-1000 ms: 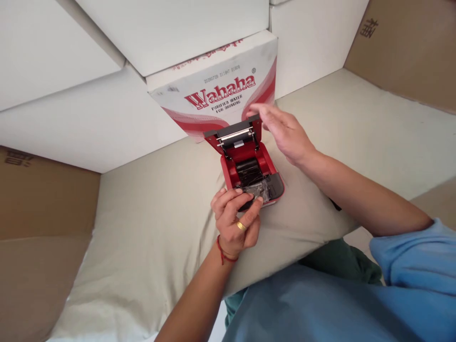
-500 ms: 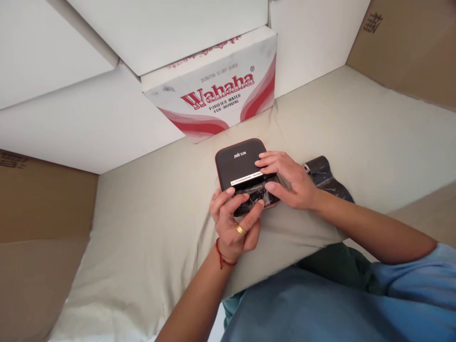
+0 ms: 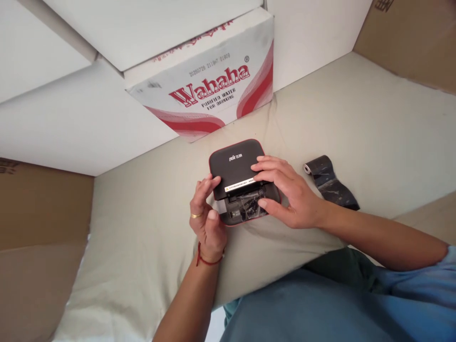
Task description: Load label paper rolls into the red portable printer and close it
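A small black receipt printer [image 3: 231,168] with rounded corners and a red rim lies on the cloth, its logo facing up. Along its lid runs a white warning label [image 3: 240,184]. Below that, an opened compartment [image 3: 245,206] shows crinkled clear film and dark parts. My left hand [image 3: 208,213], with a gold ring and red bracelet, grips the printer's left side, fingertip at the lid edge and thumb near the lower corner. Over the right side lies my right hand [image 3: 290,192], fingers on the lid and thumb at the compartment. To its right is a partly unrolled black roll [image 3: 326,178].
A white and red water carton [image 3: 213,90] stands behind the printer, flanked by plain white boxes [image 3: 71,126]. Brown cardboard walls [image 3: 42,213] rise at left and right. Beige cloth [image 3: 149,213] covers the table, its front edge close to my body.
My left hand has drawn back from the compartment to the printer's left side, uncovering the compartment. My right hand stays on the printer. The view has shifted, showing more of the black roll.
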### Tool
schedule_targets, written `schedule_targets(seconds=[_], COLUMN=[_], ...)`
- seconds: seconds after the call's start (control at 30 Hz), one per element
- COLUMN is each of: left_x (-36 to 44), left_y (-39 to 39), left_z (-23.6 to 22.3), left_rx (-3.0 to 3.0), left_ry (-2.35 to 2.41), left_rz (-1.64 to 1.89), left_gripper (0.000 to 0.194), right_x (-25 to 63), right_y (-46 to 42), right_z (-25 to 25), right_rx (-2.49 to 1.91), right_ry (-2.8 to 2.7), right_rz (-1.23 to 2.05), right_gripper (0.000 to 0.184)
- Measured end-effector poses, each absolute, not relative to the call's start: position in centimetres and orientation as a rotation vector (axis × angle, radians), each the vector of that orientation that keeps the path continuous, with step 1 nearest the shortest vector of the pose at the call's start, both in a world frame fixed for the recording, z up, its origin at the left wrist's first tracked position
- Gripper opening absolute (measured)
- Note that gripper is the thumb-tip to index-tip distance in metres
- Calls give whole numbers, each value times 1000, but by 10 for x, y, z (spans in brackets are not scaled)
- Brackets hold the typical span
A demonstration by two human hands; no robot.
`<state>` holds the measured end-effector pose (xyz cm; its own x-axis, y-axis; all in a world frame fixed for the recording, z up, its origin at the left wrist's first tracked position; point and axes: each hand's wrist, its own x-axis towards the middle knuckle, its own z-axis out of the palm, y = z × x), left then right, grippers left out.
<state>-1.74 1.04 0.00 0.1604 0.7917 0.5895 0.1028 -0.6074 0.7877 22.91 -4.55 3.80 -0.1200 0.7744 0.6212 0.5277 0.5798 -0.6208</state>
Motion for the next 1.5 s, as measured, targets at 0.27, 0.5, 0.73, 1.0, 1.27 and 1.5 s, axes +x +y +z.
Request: schedule_targets(seconds=[0.27, 0.5, 0.73, 1.0, 1.27, 1.5], left_x=[-12, -12, -4, -19, -9, -15], left_y=[16, 24, 26, 27, 30, 28], left_z=[4, 10, 14, 1, 1, 3], left_rx=[1677, 1653, 1792, 1911, 1610, 1480], left_ry=[752, 785, 949, 881, 702, 747], left_rz=[1509, 1495, 1721, 1534, 1493, 1169], left_gripper=[61, 67, 41, 36, 63, 88], right_x=[229, 229, 226, 224, 225, 227], right_y=[-52, -54, -53, -50, -55, -61], right_z=[40, 41, 40, 37, 26, 24], right_rx=[-1102, -1134, -1154, -1187, -1033, -957], right_ry=[-1818, -1830, -1833, -1841, -1814, -1860], right_rz=[298, 314, 290, 243, 97, 36], right_gripper=[39, 39, 38, 42, 33, 33])
